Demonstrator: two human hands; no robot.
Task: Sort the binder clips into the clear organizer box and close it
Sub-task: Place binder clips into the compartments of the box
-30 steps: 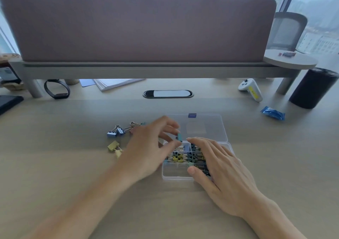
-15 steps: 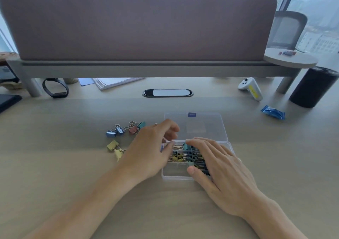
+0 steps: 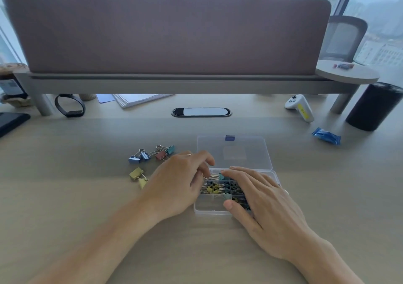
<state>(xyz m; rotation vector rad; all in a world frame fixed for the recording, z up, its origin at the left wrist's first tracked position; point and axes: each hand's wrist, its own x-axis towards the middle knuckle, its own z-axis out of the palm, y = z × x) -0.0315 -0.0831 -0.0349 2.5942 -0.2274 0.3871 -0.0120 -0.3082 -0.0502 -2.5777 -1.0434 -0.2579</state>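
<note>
1. Your left hand curls its fingers at the organizer box's left edge; I cannot tell whether they grasp anything.
2. Your right hand rests its fingers, released, over the boxed clips.
3. On the table, loose clips lie left of the box.
</note>
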